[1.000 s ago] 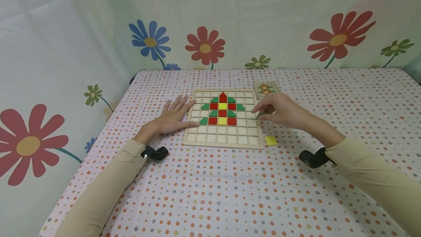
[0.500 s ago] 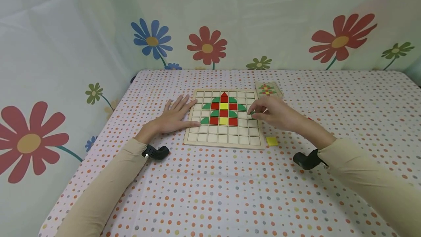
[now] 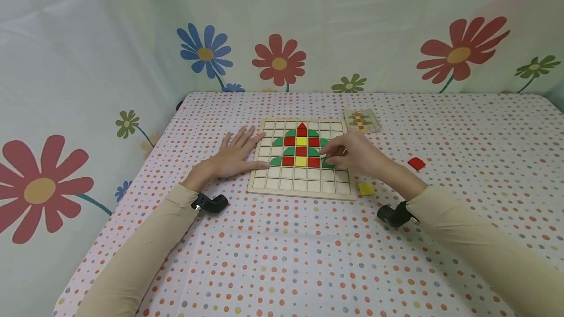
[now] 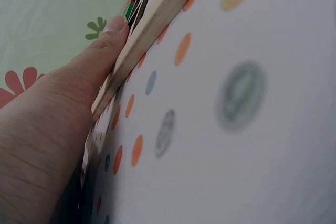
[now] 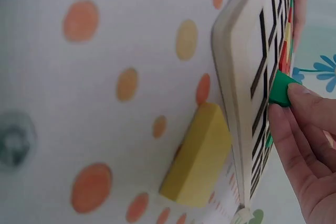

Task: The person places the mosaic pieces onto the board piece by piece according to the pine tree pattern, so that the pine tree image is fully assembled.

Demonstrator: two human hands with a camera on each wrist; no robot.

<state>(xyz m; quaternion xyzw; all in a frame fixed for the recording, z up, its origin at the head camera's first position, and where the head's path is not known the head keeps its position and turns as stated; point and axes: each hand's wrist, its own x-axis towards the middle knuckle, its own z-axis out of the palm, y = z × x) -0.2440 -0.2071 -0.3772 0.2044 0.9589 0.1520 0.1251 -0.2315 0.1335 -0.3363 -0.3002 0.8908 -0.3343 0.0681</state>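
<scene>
A wooden grid board (image 3: 301, 193) lies on the table, bearing a tree-like pattern of red and yellow squares, green rounded pieces and a red triangle (image 3: 301, 125) at the top. My left hand (image 3: 231, 158) rests spread at the board's left edge; in the left wrist view its thumb (image 4: 102, 51) lies along the rim. Between thumb and fingers my right hand (image 3: 354, 153) pinches a green rounded piece (image 5: 281, 88), low over the grid beside the red square (image 3: 314, 162) at the pattern's lower right. That hand covers part of the board's right side.
A yellow square block (image 3: 365, 189) lies just off the board's lower right corner. Further right is a red piece (image 3: 416, 163). A pattern card (image 3: 372, 124) showing a similar tree lies behind the board's right corner. The dotted cloth (image 3: 273, 258) covers the table.
My right hand has moved left over the board with the green piece, from the right rim to beside the lower red square. The red piece has come into view. My left hand stays put.
</scene>
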